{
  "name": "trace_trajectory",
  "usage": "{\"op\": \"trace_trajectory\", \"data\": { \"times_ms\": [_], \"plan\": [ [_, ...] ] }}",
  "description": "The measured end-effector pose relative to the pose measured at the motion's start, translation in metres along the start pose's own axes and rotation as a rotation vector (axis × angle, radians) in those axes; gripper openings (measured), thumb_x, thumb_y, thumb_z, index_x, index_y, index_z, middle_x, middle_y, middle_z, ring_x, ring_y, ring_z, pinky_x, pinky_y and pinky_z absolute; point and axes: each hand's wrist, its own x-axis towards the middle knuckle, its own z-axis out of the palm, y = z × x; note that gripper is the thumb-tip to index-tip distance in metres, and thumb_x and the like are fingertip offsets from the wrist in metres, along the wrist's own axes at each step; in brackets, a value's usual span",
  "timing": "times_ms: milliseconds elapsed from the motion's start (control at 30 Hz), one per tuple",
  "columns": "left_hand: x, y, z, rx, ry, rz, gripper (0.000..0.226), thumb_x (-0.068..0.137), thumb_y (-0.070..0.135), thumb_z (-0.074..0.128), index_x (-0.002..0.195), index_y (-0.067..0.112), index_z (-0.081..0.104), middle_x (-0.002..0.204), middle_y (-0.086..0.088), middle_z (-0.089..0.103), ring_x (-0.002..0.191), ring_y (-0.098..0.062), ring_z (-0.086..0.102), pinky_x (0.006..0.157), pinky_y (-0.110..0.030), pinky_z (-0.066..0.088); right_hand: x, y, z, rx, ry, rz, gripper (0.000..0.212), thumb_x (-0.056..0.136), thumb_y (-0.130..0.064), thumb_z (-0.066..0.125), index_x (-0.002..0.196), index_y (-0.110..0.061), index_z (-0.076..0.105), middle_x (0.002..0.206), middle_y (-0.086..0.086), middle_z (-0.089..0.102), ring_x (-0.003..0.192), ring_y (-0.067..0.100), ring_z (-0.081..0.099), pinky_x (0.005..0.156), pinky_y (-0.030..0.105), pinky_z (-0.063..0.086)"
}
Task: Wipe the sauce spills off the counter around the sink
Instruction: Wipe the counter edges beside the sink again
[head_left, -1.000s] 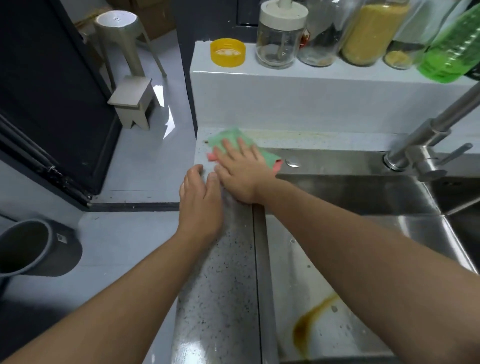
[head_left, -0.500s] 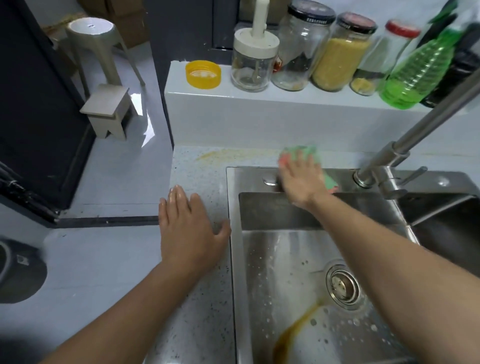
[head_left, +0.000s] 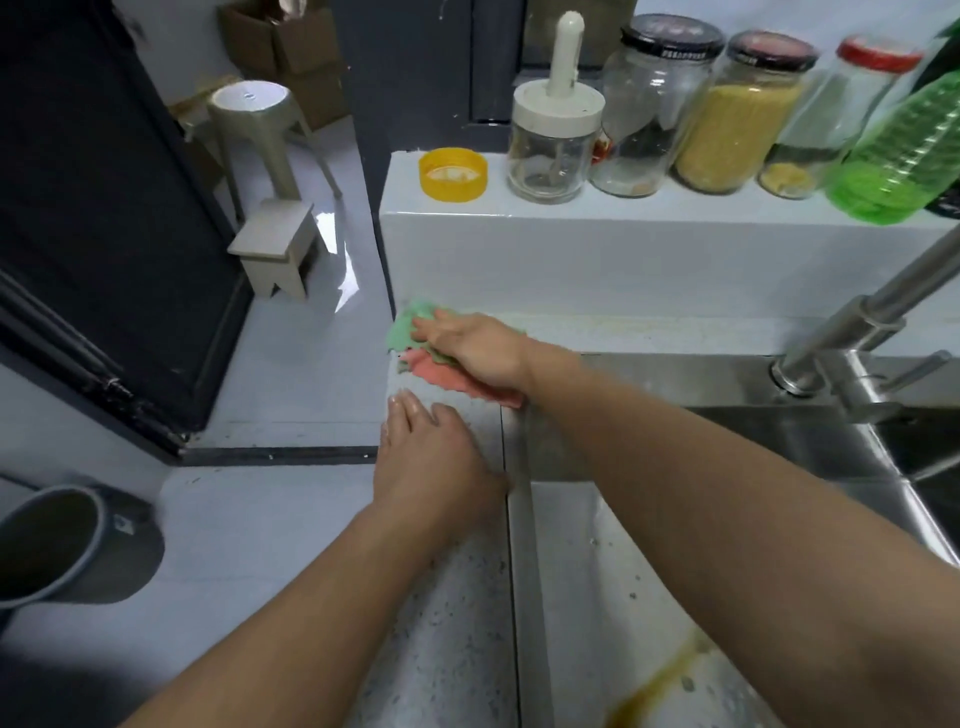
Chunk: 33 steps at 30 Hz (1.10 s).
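Cloth (head_left: 415, 338) swept left to counter corner; jar lettering unreadable.

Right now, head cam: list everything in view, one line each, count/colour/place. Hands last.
cloth: 1, green and pink, back-left counter corner, under the right hand
counter: 1, speckled grey, left of the sink
sink: 1, steel, right
sauce streak: 1, brown-yellow, in the sink basin
faucet: 1, steel, behind the sink
ledge: 1, white, behind the counter
yellow lid: 1, yellow, ledge's left end
pump jar: 1, clear with cream top, on ledge
glass jars: 3, clear, black and red lids, on ledge
green bottle: 1, green, tilted, ledge's right end
stools: 2, beige, on floor
bin: 1, grey, floor, lower left
left hand: flat on counter
right hand: pressing the cloth
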Motion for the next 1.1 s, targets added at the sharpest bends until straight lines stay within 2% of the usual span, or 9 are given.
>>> {"op": "trace_trajectory", "data": {
  "times_ms": [133,233,300,400,600,800,933,1033,1100],
  "plan": [
    [-0.002,-0.002,0.001,0.045,0.019,0.031,0.113,0.083,0.070,0.053,0.157,0.003,0.002,0.164,-0.026,-0.006,0.153,-0.037,-0.011,0.125,-0.045,0.002,0.003,0.000,0.014,0.195,-0.095,0.086,0.042,0.108,-0.017,0.036,0.147,-0.004,0.045,0.156,0.014,0.039,0.144,0.023,0.037,0.121,0.032,0.021],
    [-0.005,-0.004,0.001,0.022,0.018,0.035,0.112,0.083,0.070,0.054,0.158,0.005,0.002,0.165,-0.024,-0.007,0.153,-0.036,-0.013,0.125,-0.044,0.003,0.004,-0.002,0.006,0.121,-0.042,-0.045,0.052,0.108,-0.039,0.029,0.151,-0.010,0.040,0.145,0.003,0.054,0.112,0.003,0.063,0.102,0.016,0.044],
    [-0.004,-0.002,0.002,-0.007,0.026,0.044,0.110,0.082,0.070,0.056,0.157,0.006,0.007,0.165,-0.024,-0.005,0.153,-0.035,-0.012,0.125,-0.044,0.004,0.000,0.000,0.001,-0.033,0.042,-0.034,0.062,0.104,-0.054,0.022,0.151,-0.018,0.041,0.153,0.001,0.048,0.125,0.005,0.055,0.101,0.016,0.044],
    [0.000,-0.002,0.005,0.011,0.042,0.050,0.115,0.078,0.073,0.055,0.157,0.007,0.005,0.166,-0.022,0.000,0.154,-0.034,-0.007,0.126,-0.045,0.004,-0.025,0.019,0.009,-0.351,-0.063,-0.097,0.052,0.108,-0.042,0.023,0.157,-0.023,0.028,0.168,0.001,0.008,0.154,0.020,0.001,0.114,0.027,-0.018],
    [-0.005,0.001,0.001,-0.048,0.025,0.003,0.109,0.077,0.068,0.065,0.155,0.009,0.017,0.166,-0.021,-0.005,0.154,-0.033,-0.010,0.123,-0.046,0.011,-0.099,0.146,-0.057,-0.547,0.194,0.335,0.054,0.108,-0.040,0.009,0.159,-0.024,-0.003,0.168,0.001,-0.007,0.154,0.019,-0.013,0.121,0.037,-0.014],
    [-0.004,-0.001,0.003,-0.029,0.030,-0.004,0.110,0.078,0.069,0.064,0.155,0.008,0.016,0.165,-0.022,-0.005,0.154,-0.034,-0.009,0.125,-0.045,0.008,-0.104,0.174,-0.065,-0.390,0.462,0.866,0.071,0.100,-0.050,0.007,0.159,-0.012,0.001,0.168,0.013,-0.006,0.154,0.032,-0.009,0.124,0.049,-0.006],
    [-0.006,-0.001,0.002,-0.042,0.029,0.002,0.109,0.078,0.068,0.064,0.155,0.008,0.017,0.165,-0.023,-0.005,0.154,-0.034,-0.009,0.124,-0.045,0.007,-0.090,0.146,-0.044,-0.324,0.318,0.547,0.067,0.092,-0.068,-0.003,0.156,-0.046,0.001,0.165,-0.012,-0.013,0.152,0.020,-0.017,0.120,0.053,-0.010],
    [-0.007,-0.005,0.003,-0.035,0.035,0.008,0.110,0.079,0.070,0.062,0.156,0.008,0.015,0.165,-0.022,-0.005,0.154,-0.034,-0.009,0.124,-0.045,0.007,-0.114,0.166,-0.056,-0.466,0.258,0.363,0.057,0.102,-0.058,0.002,0.157,-0.042,0.001,0.165,-0.011,-0.006,0.153,0.020,-0.010,0.124,0.043,-0.006],
    [-0.008,-0.008,0.004,-0.040,0.044,0.029,0.110,0.079,0.071,0.061,0.156,0.008,0.015,0.166,-0.021,-0.004,0.154,-0.033,-0.008,0.124,-0.045,0.007,-0.116,0.189,-0.072,-0.487,0.328,0.516,0.060,0.103,-0.050,-0.003,0.159,-0.028,0.003,0.168,0.007,0.003,0.154,0.031,-0.004,0.124,0.048,-0.001]
  ]
}}
